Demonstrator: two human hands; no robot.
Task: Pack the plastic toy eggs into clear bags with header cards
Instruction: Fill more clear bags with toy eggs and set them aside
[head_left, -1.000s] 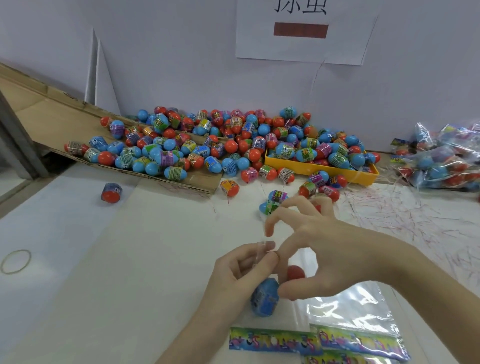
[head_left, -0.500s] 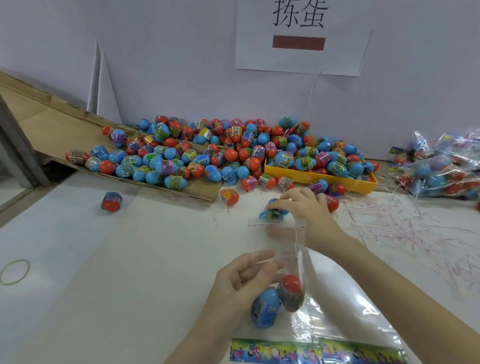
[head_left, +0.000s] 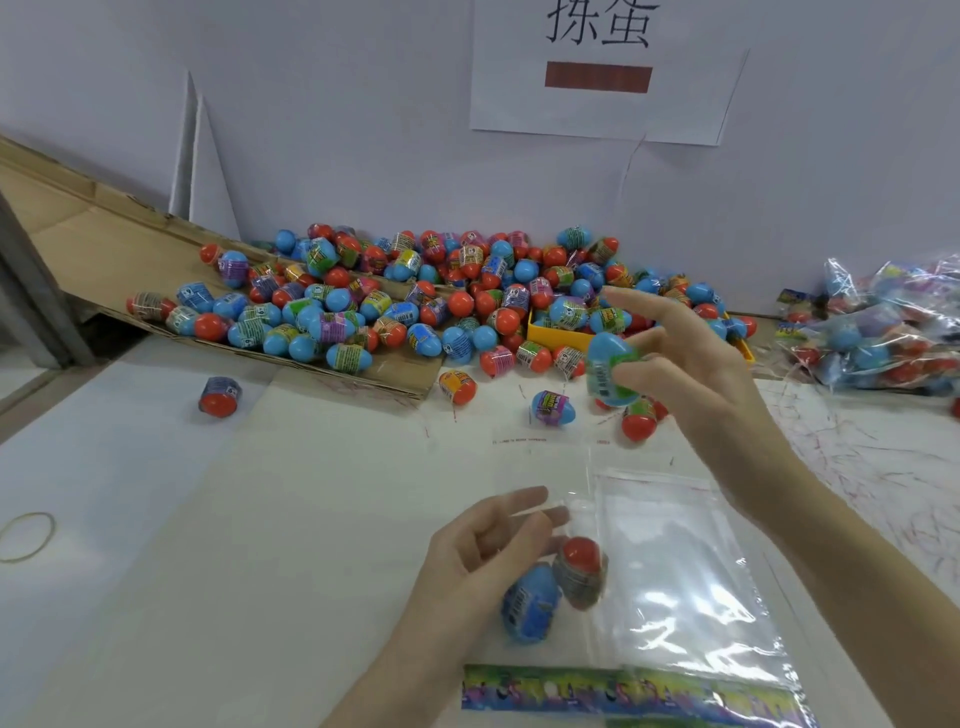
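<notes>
Fingers of the right hand (head_left: 691, 364) are curled round a blue egg (head_left: 610, 370), held in the air above the table (head_left: 156, 519). A clear bag (head_left: 675, 571), pinched at its mouth by the left hand (head_left: 488, 545), already holds two eggs (head_left: 556, 592) just below those fingertips.

one head-worn view — looking forward and down, close over the table (head_left: 260, 519) toward the wall (head_left: 363, 130).
</notes>
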